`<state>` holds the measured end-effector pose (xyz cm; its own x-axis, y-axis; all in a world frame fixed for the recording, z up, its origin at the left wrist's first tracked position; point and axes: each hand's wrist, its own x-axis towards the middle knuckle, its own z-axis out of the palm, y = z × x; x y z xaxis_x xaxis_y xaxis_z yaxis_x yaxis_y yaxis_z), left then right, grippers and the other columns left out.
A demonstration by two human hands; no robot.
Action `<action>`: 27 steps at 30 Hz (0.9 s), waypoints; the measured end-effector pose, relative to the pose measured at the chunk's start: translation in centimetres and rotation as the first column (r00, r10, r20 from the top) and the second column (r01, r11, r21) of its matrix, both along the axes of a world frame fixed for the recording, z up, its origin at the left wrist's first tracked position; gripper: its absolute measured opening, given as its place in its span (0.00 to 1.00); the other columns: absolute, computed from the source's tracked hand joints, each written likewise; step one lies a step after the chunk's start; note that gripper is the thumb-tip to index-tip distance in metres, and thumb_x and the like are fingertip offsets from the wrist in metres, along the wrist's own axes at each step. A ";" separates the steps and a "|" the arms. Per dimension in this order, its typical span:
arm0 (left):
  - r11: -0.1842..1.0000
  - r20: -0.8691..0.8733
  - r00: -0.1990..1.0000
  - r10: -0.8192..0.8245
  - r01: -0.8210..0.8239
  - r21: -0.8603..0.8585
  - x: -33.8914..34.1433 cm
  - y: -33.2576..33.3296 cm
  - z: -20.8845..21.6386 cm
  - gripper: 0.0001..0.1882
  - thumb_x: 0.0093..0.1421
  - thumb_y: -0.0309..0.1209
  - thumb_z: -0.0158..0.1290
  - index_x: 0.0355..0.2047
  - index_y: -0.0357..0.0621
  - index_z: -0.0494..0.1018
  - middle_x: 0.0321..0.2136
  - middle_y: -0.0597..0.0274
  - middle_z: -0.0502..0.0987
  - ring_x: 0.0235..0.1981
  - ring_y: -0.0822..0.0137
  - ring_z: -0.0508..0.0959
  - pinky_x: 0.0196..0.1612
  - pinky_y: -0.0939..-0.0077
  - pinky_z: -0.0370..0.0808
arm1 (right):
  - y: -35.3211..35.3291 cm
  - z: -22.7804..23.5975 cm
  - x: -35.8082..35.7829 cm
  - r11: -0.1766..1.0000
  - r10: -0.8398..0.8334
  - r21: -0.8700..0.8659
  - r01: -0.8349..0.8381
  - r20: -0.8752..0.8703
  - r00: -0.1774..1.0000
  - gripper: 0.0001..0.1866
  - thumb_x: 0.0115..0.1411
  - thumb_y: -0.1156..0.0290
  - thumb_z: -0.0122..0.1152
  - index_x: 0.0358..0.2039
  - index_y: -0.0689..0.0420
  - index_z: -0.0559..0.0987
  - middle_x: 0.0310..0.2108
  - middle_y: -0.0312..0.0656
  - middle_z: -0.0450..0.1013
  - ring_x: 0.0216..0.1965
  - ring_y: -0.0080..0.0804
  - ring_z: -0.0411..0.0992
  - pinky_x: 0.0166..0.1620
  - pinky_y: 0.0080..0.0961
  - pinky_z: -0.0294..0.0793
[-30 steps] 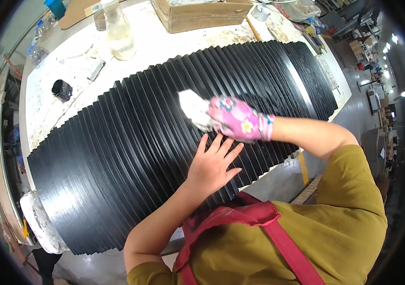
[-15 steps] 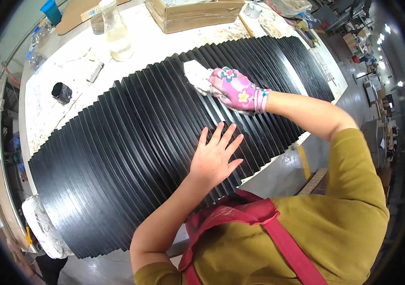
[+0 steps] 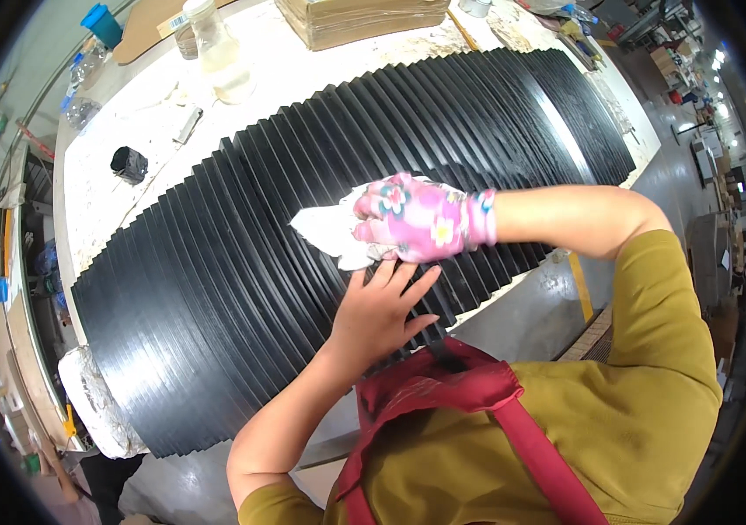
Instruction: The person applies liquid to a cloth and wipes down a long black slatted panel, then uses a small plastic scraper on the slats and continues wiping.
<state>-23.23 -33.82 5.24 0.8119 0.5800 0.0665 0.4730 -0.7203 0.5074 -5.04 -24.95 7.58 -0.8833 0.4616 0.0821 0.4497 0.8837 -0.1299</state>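
A long black bellows cover (image 3: 216, 289) with many ridged folds lies across the white table in front of me. My right hand (image 3: 421, 219), in a pink flowered glove, grips a white cloth (image 3: 325, 232) and presses it on the folds near the middle. Just below it, my bare left hand (image 3: 382, 306) rests on the ridges with its fingers spread. Its fingertips come close to the cloth and the glove. Part of the cloth is hidden under the gloved fingers.
At the back stand a cardboard box (image 3: 364, 26) and a clear bottle of liquid (image 3: 220, 66). A small black cup (image 3: 129, 164) sits on the table at left. A white wrapped block (image 3: 97, 407) lies by the near left end of the bellows.
My right hand has drawn the cloth toward me and to the left along the folds. My left hand has shifted slightly nearer to me.
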 end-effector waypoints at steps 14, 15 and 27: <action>0.994 0.065 0.998 0.007 -0.014 0.107 -0.1 0.0 -0.6 0.34 0.52 0.50 0.56 0.57 0.50 0.66 0.59 0.60 0.64 0.60 0.58 0.62 0.59 0.47 0.58 | -2.4 -2.2 0.3 0.967 -0.249 -0.113 0.230 -0.199 0.948 0.28 0.48 0.67 0.60 0.52 0.57 0.69 0.43 0.53 0.66 0.49 0.48 0.68 0.48 0.41 0.70; 0.992 0.073 0.997 -0.004 -0.005 0.128 0.0 0.0 -0.6 0.34 0.53 0.50 0.55 0.57 0.50 0.66 0.60 0.61 0.63 0.61 0.58 0.62 0.60 0.47 0.58 | -0.6 -2.4 0.5 0.967 -0.239 -0.134 0.216 -0.198 0.950 0.29 0.46 0.69 0.63 0.51 0.58 0.69 0.43 0.53 0.66 0.47 0.49 0.68 0.46 0.41 0.70; 0.992 -0.004 1.000 0.031 -0.030 0.122 -5.4 1.3 -0.2 0.34 0.51 0.50 0.57 0.58 0.57 0.65 0.61 0.59 0.61 0.61 0.54 0.61 0.59 0.45 0.58 | 1.2 -0.3 -3.3 0.990 -0.125 -0.074 0.118 -0.096 0.987 0.23 0.62 0.54 0.49 0.54 0.53 0.71 0.58 0.49 0.60 0.58 0.45 0.61 0.57 0.43 0.62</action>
<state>-28.63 -32.50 5.08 0.7944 0.5925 0.1336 0.4985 -0.7617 0.4138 -8.38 -23.71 7.33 -0.8089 0.5728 0.1322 0.5351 0.8106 -0.2380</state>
